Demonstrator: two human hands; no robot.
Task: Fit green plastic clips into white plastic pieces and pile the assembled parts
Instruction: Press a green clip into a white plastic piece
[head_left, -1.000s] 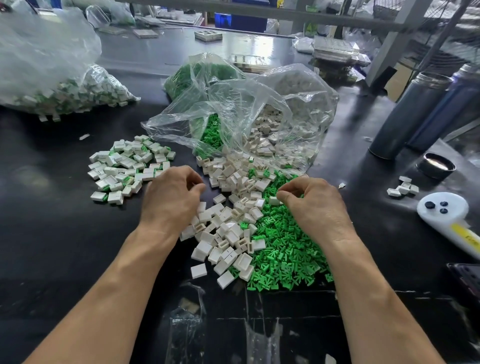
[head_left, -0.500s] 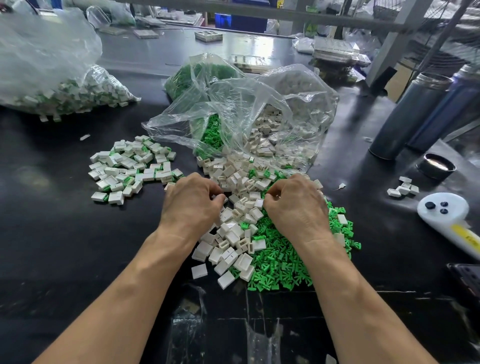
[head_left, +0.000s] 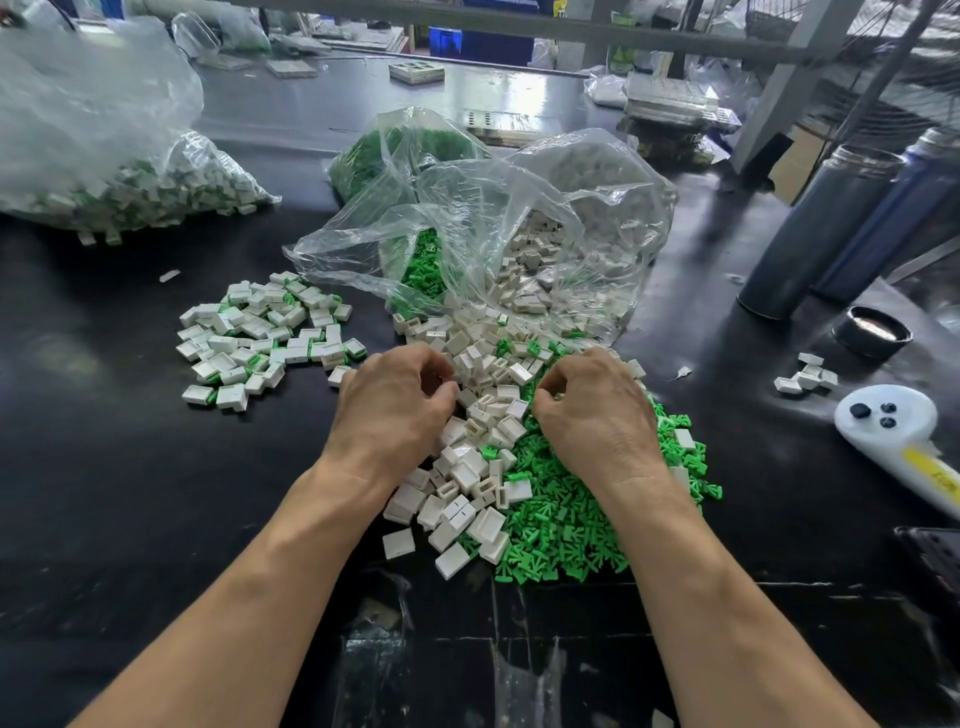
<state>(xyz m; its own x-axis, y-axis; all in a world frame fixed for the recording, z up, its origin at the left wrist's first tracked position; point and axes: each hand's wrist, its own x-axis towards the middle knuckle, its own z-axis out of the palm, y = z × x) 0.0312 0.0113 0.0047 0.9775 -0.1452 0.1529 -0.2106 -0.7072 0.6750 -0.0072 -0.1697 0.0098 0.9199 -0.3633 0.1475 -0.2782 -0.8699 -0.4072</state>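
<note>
A heap of loose white plastic pieces (head_left: 467, 467) lies at the table's centre, with a heap of green clips (head_left: 566, 530) against its right side. My left hand (head_left: 389, 410) rests on the white heap's left edge, fingers curled down. My right hand (head_left: 597, 415) sits over the line where the white and green heaps meet, thumb and forefinger curled together. Both sets of fingertips are hidden, so I cannot see what they hold. A pile of assembled white-and-green parts (head_left: 260, 332) lies to the left, a little apart from my left hand.
An open clear bag (head_left: 519, 218) spills white pieces and clips behind the heaps. A bag of green clips (head_left: 395, 145) stands further back, a bag of assembled parts (head_left: 130, 192) far left. Right: two dark cylinders (head_left: 815, 228), a black lid (head_left: 872, 332), a white controller (head_left: 893, 431).
My left hand moved right from beside the assembled pile onto the white heap. My right hand shifted left off the green clips toward the middle. The two hands are closer together.
</note>
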